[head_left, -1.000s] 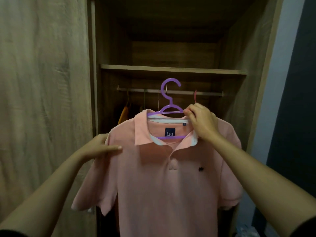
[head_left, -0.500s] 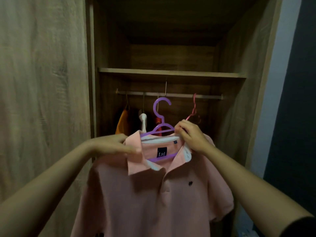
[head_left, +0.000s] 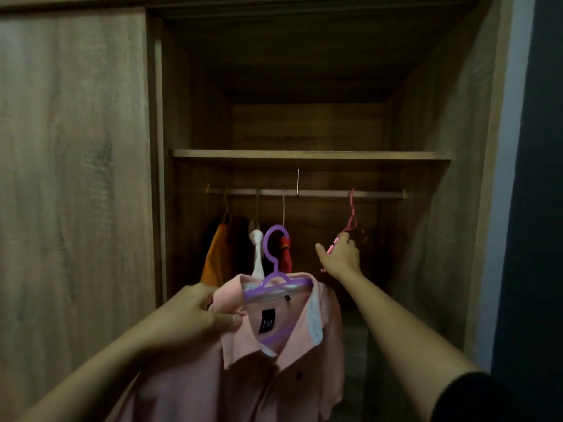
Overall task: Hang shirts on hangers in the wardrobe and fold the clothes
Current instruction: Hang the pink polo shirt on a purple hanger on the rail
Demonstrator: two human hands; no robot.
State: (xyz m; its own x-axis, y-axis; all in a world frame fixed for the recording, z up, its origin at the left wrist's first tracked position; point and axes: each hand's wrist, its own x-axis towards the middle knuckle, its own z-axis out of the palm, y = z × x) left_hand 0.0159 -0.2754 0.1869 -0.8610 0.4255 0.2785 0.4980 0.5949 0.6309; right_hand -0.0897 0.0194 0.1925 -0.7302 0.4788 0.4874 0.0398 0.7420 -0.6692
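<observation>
Pink polo shirt point(head_left: 274, 379) on purple hanger point(head_left: 272, 261), not yet on rail point(head_left: 320, 193): L hand point(head_left: 195, 318) pinches collar, R hand point(head_left: 339, 257) curls round pink hanger point(head_left: 352, 215).

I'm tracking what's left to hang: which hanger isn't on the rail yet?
The purple plastic hanger inside the pink polo shirt, held by the left hand; the others hang from the wardrobe rail.

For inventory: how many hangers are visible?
5: purple hanger in the pink shirt; pink hanger at the right hand; three on the rail with orange garment, white garment, red garment. Others possibly hidden.
</observation>
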